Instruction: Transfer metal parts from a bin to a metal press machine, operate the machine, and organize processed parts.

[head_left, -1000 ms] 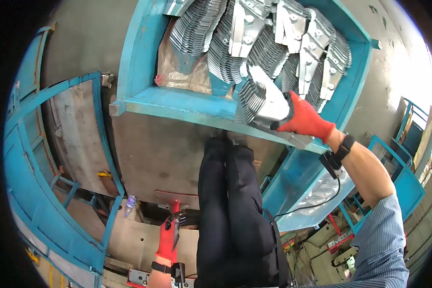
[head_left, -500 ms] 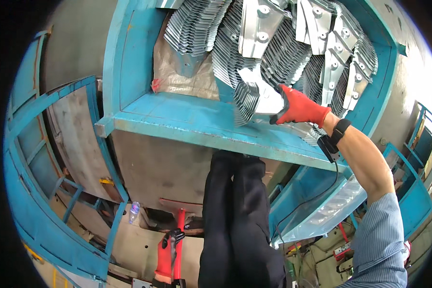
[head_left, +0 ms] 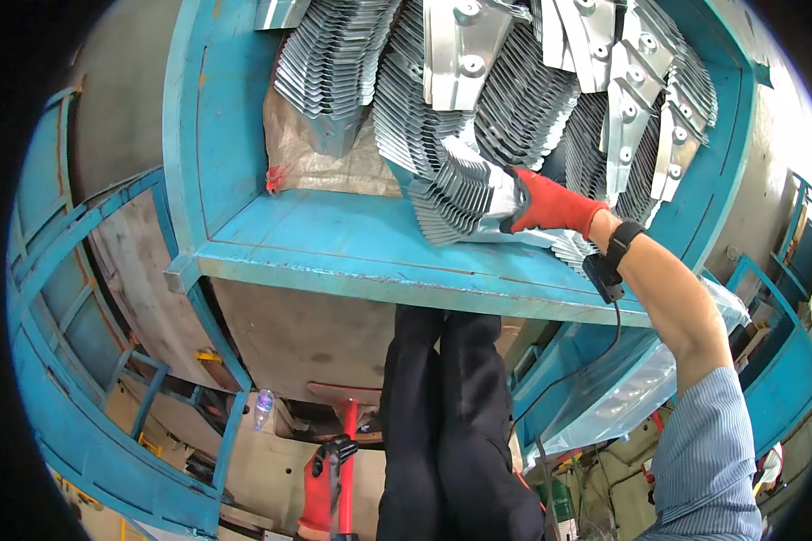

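Observation:
My right hand (head_left: pixel 550 203), in a red glove with dark fingertips, grips the end of a fanned stack of thin metal brackets (head_left: pixel 451 198) at the front of a blue bin. More nested rows of these shiny brackets (head_left: pixel 523 99) fill the bin behind it, some lying with their round holes upward. Low in the picture is my left hand (head_left: pixel 320 487), gloved the same way, beside a red upright bar (head_left: pixel 348 469). Its fingers are curled, and what they may hold cannot be made out.
The blue bin's front ledge (head_left: pixel 334 261) crosses in front of my dark-trousered legs. A beige sheet (head_left: pixel 334 162) lines its left part. Blue metal frames (head_left: pixel 108 451) stand at the left, near a plastic bottle (head_left: pixel 262 408). A black cable (head_left: pixel 595 361) hangs from my right wrist.
The bin and brackets have shifted slightly left in view. The stack at my right hand has fanned out and leans more to the left. My left hand stays by the red bar.

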`<action>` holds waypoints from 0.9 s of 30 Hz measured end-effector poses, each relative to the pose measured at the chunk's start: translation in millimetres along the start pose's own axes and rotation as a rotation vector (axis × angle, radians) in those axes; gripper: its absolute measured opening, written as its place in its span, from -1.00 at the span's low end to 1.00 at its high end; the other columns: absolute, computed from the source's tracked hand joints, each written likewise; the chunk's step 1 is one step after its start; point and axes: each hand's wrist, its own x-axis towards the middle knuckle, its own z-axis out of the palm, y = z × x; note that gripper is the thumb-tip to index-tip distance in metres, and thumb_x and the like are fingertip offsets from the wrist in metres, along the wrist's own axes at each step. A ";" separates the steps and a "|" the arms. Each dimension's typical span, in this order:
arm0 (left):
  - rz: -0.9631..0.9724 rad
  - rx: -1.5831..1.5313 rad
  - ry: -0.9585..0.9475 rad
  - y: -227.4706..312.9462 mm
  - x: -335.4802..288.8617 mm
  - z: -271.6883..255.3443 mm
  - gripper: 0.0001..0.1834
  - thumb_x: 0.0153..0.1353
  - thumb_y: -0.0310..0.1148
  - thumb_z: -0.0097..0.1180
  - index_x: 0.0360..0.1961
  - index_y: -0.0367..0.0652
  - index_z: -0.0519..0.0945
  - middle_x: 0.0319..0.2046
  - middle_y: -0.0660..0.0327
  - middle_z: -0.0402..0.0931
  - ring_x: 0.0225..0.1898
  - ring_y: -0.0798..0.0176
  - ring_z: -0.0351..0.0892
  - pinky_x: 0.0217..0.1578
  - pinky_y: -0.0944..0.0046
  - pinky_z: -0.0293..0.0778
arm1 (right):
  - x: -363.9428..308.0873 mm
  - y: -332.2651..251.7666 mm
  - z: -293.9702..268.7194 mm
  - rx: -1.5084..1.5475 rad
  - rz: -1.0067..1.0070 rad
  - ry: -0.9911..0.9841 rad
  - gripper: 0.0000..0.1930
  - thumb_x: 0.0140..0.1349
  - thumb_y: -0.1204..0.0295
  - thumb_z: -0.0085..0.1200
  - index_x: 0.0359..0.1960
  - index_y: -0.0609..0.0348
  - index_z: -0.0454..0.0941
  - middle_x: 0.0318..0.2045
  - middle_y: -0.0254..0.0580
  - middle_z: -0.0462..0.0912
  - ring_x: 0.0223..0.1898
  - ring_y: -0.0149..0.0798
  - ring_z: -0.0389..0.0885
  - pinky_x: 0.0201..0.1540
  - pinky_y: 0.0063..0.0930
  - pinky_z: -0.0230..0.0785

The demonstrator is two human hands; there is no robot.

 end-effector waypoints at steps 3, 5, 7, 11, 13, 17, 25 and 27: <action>0.016 -0.091 -0.036 -11.7 7.9 -0.9 -0.58 0.40 -0.21 -0.09 0.02 -0.39 0.51 -0.11 0.07 0.60 -0.09 0.21 0.59 0.03 0.27 0.44 | -3.9 11.7 11.1 -0.065 0.013 0.053 0.01 -0.20 0.36 0.43 0.32 0.34 0.08 0.16 0.24 0.36 0.19 0.10 0.37 0.19 -0.19 0.27; 0.011 -0.140 -0.041 -20.8 10.9 -5.8 -0.58 0.41 -0.21 -0.10 0.03 -0.38 0.51 -0.10 0.06 0.60 -0.08 0.20 0.60 0.05 0.26 0.44 | -10.0 12.0 20.9 -0.275 0.024 0.184 -0.02 -0.14 0.30 0.40 0.30 0.36 0.08 0.13 0.32 0.35 0.13 0.17 0.41 0.15 -0.12 0.31; 0.001 -0.175 -0.046 -23.6 11.0 -6.3 -0.58 0.41 -0.21 -0.11 0.03 -0.38 0.51 -0.09 0.05 0.60 -0.07 0.19 0.60 0.06 0.26 0.43 | -23.1 11.7 25.0 -0.347 0.014 0.259 -0.04 -0.09 0.28 0.38 0.31 0.35 0.07 0.13 0.34 0.33 0.11 0.24 0.40 0.14 -0.08 0.32; 0.035 -0.040 -0.056 -4.3 3.3 -6.6 -0.58 0.42 -0.21 -0.12 0.04 -0.38 0.51 -0.08 0.05 0.59 -0.07 0.19 0.60 0.05 0.26 0.44 | -37.4 6.6 28.2 -0.350 0.026 0.381 -0.11 -0.02 0.27 0.33 0.31 0.31 0.09 0.10 0.31 0.36 0.11 0.23 0.40 0.13 -0.09 0.32; -0.021 0.028 -0.035 3.4 0.7 -6.0 -0.58 0.42 -0.21 -0.12 0.04 -0.37 0.51 -0.08 0.05 0.59 -0.06 0.19 0.60 0.05 0.25 0.44 | -44.5 7.1 23.4 -0.265 0.054 0.462 -0.16 0.01 0.27 0.30 0.30 0.29 0.13 0.09 0.27 0.39 0.11 0.21 0.41 0.13 -0.10 0.32; 0.045 -0.072 -0.060 -10.7 1.4 -8.9 -0.57 0.42 -0.20 -0.12 0.05 -0.37 0.51 -0.08 0.04 0.59 -0.07 0.18 0.60 0.05 0.25 0.44 | -27.2 -11.3 27.5 -0.178 -0.058 0.761 -0.25 0.03 0.18 0.27 0.20 0.31 0.27 0.02 0.19 0.46 0.07 0.18 0.43 0.11 -0.08 0.31; -0.042 -0.113 -0.029 -48.2 14.6 -20.3 -0.60 0.38 -0.27 -0.09 0.07 -0.37 0.47 -0.11 0.01 0.58 -0.05 0.17 0.58 0.05 0.28 0.40 | 44.7 -49.7 67.8 -0.495 -0.048 0.952 -0.30 0.04 0.11 0.23 0.17 0.22 0.31 0.09 0.07 0.36 0.19 0.14 0.27 0.19 0.04 0.17; -0.086 -0.118 0.071 -88.0 13.7 -44.9 -0.58 0.38 -0.23 -0.06 0.08 -0.36 0.46 -0.10 0.00 0.58 -0.07 0.17 0.57 0.05 0.27 0.40 | 49.4 -60.9 66.7 -0.543 -0.075 0.935 -0.31 0.05 0.10 0.22 0.17 0.21 0.31 0.08 0.04 0.37 0.19 0.16 0.25 0.19 0.04 0.16</action>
